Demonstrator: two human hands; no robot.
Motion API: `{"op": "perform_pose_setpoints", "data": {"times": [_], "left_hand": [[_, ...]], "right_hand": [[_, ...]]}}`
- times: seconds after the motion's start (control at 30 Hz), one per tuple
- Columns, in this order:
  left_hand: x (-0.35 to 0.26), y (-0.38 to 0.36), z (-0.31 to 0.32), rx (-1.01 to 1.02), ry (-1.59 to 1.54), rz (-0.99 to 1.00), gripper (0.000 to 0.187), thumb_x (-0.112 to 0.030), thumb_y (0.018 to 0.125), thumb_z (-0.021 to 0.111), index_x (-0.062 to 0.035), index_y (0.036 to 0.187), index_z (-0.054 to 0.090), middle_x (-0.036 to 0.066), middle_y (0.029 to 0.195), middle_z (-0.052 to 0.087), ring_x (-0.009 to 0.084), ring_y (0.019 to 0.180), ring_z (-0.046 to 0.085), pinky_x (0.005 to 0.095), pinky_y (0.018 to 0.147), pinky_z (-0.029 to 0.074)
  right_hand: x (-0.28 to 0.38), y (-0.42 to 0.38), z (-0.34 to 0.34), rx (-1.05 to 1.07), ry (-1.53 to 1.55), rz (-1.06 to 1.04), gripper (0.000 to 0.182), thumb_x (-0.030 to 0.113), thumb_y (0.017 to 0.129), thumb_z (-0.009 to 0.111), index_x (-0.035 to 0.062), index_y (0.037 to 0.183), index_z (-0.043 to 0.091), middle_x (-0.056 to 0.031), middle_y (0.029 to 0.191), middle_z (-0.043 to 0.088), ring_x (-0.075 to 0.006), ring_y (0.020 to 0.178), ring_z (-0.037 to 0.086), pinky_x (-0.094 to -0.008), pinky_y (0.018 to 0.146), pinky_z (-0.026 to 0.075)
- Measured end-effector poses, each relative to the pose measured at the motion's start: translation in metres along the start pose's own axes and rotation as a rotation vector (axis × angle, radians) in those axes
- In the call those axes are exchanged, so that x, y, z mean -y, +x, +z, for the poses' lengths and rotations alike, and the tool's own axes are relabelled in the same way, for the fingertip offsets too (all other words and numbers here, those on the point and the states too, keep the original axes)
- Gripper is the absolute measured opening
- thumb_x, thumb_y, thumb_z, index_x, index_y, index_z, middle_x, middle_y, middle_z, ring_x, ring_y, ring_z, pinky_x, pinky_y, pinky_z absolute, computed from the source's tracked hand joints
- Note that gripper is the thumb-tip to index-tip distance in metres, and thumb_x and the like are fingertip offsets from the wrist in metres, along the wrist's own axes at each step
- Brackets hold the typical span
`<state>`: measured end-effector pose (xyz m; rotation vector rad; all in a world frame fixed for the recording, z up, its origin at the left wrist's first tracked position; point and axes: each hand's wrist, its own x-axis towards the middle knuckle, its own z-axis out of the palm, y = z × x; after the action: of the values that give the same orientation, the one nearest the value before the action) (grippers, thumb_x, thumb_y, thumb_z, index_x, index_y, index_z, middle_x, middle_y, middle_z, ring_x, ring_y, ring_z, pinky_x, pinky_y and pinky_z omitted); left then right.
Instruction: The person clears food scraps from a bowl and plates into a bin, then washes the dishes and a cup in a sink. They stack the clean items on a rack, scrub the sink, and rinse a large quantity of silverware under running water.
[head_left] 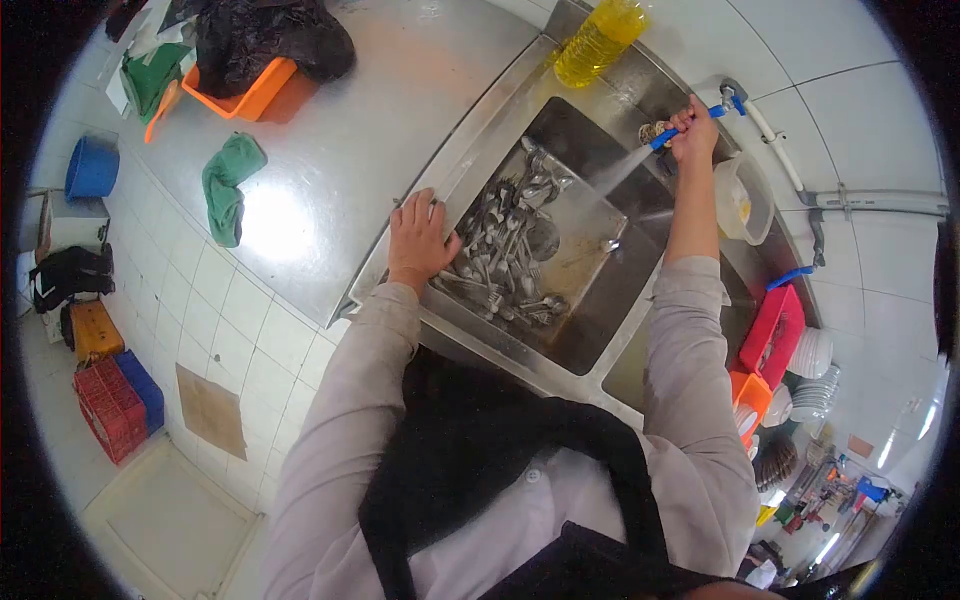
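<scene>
My right hand (pixel 694 138) is wrapped round a blue hose (pixel 661 140) above the sink's far right side. A white spray of water leaves its end, angled down into the steel sink (pixel 590 385). Several forks and spoons (pixel 515 245) lie in a loose heap on a metal tray (pixel 585 250) inside the basin. On the sink's left rim rests my left hand (pixel 418 240), palm down with fingers extended and nothing held. Its thumb side is close to the cutlery.
A bottle of yellow liquid (pixel 602 42) stands at the back corner. Right of the sink are a whitish tub (pixel 743 200) and a red basket (pixel 775 335). On the left counter (pixel 360 130) lie a green cloth (pixel 230 185) and an orange container (pixel 240 95) with black plastic.
</scene>
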<state>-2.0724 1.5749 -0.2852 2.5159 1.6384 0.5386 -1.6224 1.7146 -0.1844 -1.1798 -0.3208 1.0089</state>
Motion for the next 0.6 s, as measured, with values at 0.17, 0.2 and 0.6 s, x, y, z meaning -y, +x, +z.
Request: {"op": "perform_pose_setpoints", "data": {"times": [0.17, 0.2, 0.6], "left_hand": [[-0.0006, 0.0006, -0.0002, -0.009, -0.002, 0.005, 0.05, -0.036, 0.067, 0.062, -0.0052, 0.107, 0.056, 0.013, 0.127, 0.045, 0.0304, 0.118, 0.041, 0.0445, 0.092, 0.035], [-0.0007, 0.0005, -0.0001, -0.017, -0.013, 0.005, 0.05, -0.036, 0.067, 0.062, -0.0054, 0.106, 0.056, 0.013, 0.127, 0.045, 0.0303, 0.118, 0.041, 0.0445, 0.092, 0.035], [-0.0026, 0.0016, -0.0026, 0.044, 0.019, -0.023, 0.052, -0.037, 0.067, 0.063, -0.0059, 0.108, 0.055, 0.012, 0.127, 0.045, 0.03, 0.119, 0.04, 0.0441, 0.093, 0.034]], "right_hand": [[0.0003, -0.0014, -0.0022, 0.047, 0.0, -0.013, 0.033, 0.022, 0.086, 0.061, 0.0126, 0.062, 0.04, -0.0001, 0.051, 0.033, -0.0159, 0.045, 0.035, -0.0356, 0.048, 0.036], [0.0004, -0.0014, -0.0035, 0.068, -0.016, 0.0, 0.033, 0.022, 0.086, 0.061, 0.0126, 0.062, 0.04, 0.0002, 0.051, 0.033, -0.0157, 0.045, 0.035, -0.0359, 0.048, 0.037], [-0.0008, -0.0007, -0.0072, 0.119, -0.017, -0.003, 0.033, 0.023, 0.087, 0.06, 0.0125, 0.062, 0.041, 0.0005, 0.051, 0.031, -0.0155, 0.045, 0.034, -0.0364, 0.049, 0.036]]}}
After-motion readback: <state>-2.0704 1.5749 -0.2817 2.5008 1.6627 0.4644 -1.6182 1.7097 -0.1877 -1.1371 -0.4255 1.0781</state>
